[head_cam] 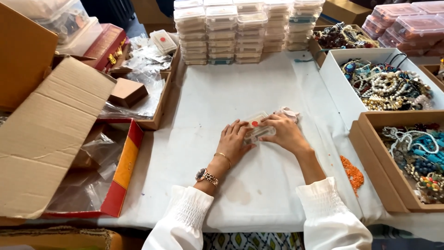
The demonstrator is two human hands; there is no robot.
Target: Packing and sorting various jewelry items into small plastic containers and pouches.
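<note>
A small clear plastic box (257,125) with something red inside lies on the white table cover (231,92). My left hand (234,141) rests on its left side with fingers spread over the lid. My right hand (286,133) presses on its right side. Both hands hold the box flat against the table. A crumpled bit of clear wrapping (287,112) lies just behind my right hand. White sleeves cover both forearms, and the left wrist carries a watch and a thin bangle.
Stacks of clear small boxes (240,30) stand at the back. A white box (333,78) and brown trays (370,153) of beaded jewellery sit at right, with orange beads (352,173) beside them. Open cardboard boxes (51,134) with plastic bags crowd the left.
</note>
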